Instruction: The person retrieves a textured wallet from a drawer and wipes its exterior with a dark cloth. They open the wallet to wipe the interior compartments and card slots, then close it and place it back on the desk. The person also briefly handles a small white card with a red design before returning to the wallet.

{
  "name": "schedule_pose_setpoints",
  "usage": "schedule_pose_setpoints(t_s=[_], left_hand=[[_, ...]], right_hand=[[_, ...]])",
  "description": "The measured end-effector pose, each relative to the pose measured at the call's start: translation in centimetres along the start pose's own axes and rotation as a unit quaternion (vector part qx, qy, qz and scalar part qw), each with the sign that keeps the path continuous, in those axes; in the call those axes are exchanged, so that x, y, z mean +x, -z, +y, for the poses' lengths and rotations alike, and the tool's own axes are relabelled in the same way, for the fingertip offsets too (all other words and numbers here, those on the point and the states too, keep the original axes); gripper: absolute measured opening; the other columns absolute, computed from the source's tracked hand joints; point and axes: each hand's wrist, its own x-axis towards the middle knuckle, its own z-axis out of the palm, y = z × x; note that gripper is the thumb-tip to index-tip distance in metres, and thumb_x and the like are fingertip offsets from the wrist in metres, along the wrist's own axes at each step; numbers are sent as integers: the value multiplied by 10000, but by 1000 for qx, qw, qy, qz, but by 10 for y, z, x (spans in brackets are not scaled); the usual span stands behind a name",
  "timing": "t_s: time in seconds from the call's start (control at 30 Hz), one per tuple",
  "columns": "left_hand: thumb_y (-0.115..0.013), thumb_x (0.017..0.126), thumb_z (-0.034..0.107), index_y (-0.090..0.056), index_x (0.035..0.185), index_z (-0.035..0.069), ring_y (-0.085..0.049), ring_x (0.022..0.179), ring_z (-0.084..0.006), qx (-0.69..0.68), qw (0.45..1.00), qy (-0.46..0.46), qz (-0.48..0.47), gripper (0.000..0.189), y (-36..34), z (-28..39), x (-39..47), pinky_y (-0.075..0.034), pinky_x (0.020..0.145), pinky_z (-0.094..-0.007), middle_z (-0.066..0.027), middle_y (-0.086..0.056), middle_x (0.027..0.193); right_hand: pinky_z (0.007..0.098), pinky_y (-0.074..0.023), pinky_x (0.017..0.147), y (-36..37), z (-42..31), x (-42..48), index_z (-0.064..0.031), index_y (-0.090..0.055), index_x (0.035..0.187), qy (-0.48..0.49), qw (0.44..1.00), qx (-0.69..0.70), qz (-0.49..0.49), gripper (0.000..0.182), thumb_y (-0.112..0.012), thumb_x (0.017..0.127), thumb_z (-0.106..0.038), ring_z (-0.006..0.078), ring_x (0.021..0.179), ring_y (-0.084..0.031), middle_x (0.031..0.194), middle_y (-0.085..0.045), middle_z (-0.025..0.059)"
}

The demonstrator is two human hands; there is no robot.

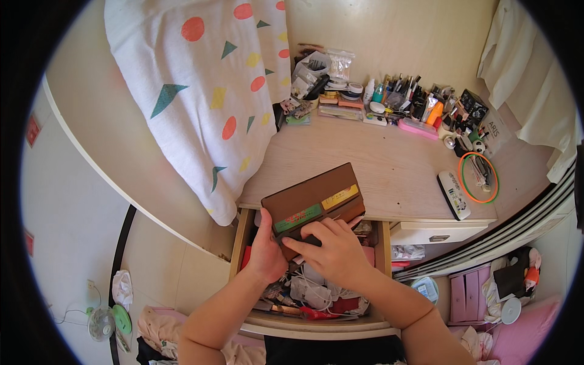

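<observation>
An opened brown wallet (315, 189) is tilted above a pulled-out drawer (385, 269). My left hand (266, 251) holds its left edge, thumb along the side. A green card (299, 218) and a yellow card (340, 197) sit in slots of the upper panel, both bearing writing. With bent fingers, my right hand (335, 251) touches the wallet's lower inner part and covers much of it; whether it pinches anything there is hidden. Below both hands, the drawer holds a white cable (319, 299), a red item (317, 314) and other small clutter.
Cosmetics (406, 100) crowd the back of the wooden desktop (365, 146). A printed case (454, 195) and orange and green rings (479, 177) lie at right. A patterned white cloth (205, 91) hangs at left. A second drawer (438, 232) is closed. A fan (101, 324) stands lower left.
</observation>
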Motion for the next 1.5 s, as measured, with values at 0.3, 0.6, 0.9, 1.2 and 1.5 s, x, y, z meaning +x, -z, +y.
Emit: schedule_pose_setpoints(t_s=[0.3, 0.6, 0.9, 1.2, 1.5], left_hand=[[-314, 992, 577, -420, 1389, 78, -537, 1220, -248, 12, 1000, 10, -15, 646, -4, 1, -1, -431, 1031, -411, -100, -540, 1332], [-289, 987, 591, -396, 1403, 69, -534, 1235, -279, -34, 999, 31, -16, 676, -4, 6, 2, -426, 1055, -445, -132, -512, 1367], [-290, 945, 670, -362, 1433, 64, -482, 1285, -312, -12, 999, 30, -2, 781, -2, 3, 4, -387, 1083, -477, -160, -472, 1408], [-241, 924, 717, -393, 1418, 99, -506, 1259, -266, 5, 999, 51, -1, 806, -1, -5, 1, -401, 1059, -437, -97, -497, 1388], [-206, 915, 737, -408, 1409, 117, -504, 1263, -249, 18, 999, 35, -11, 818, -7, -5, -3, -409, 1045, -428, -78, -503, 1382]], right_hand=[[348, -422, 702, 7, 3, -1, -224, -730, 1046, -55, 998, -10, -12, 341, -690, 725, -114, 199, 822, -535, 900, -523, -3], [356, -445, 718, 13, 21, -8, -187, -725, 1020, -111, 993, -12, 24, 314, -703, 728, -73, 212, 823, -556, 898, -546, 15], [343, -468, 695, 21, 30, -6, -145, -729, 1019, -127, 987, -5, 101, 293, -695, 746, -45, 234, 800, -577, 884, -574, 39], [344, -404, 688, 10, 10, 2, -154, -691, 1093, -39, 999, -26, 16, 396, -691, 703, -86, 206, 813, -532, 904, -520, 9], [339, -411, 704, 5, -3, 4, -183, -708, 1082, -26, 1000, -10, 11, 411, -694, 682, -93, 198, 815, -529, 897, -515, 4]])
